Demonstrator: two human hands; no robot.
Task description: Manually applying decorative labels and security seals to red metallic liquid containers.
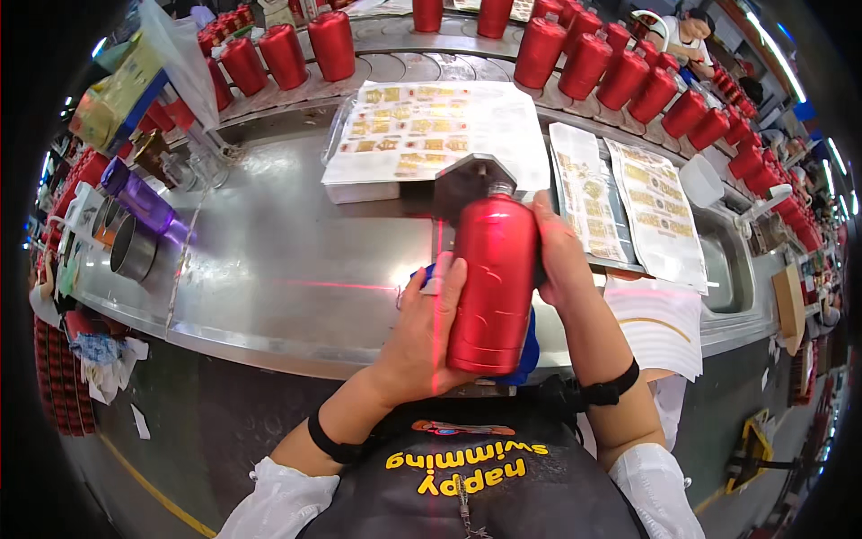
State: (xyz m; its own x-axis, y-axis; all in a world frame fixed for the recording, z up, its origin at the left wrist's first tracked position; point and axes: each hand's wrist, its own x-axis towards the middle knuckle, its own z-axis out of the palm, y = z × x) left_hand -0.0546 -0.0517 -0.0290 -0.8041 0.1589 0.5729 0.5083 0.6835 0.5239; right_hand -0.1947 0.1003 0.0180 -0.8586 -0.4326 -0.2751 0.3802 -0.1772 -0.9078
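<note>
A shiny red bottle [492, 287] with a clear, narrow neck stands in front of me, slightly tilted, between my two hands. My left hand [420, 328] wraps its lower left side, thumb on the front and a ring-like band on one finger. Against the upper right side, my right hand [558, 247] is closed round it, with its fingertips partly hidden behind. Just behind the neck is a dark, angular fixture [467, 180]. A blue cloth-like thing [530, 350] shows beside the bottle's base. A thin red light line crosses my left hand.
Stacked label sheets [503, 117] lie ahead on the steel table [269, 260], more label sheets [660, 207] to the right. A purple bottle [139, 198] and a metal cup [133, 250] are at left, a sink [723, 260] at right. Red bottles [597, 67] line a conveyor [404, 67].
</note>
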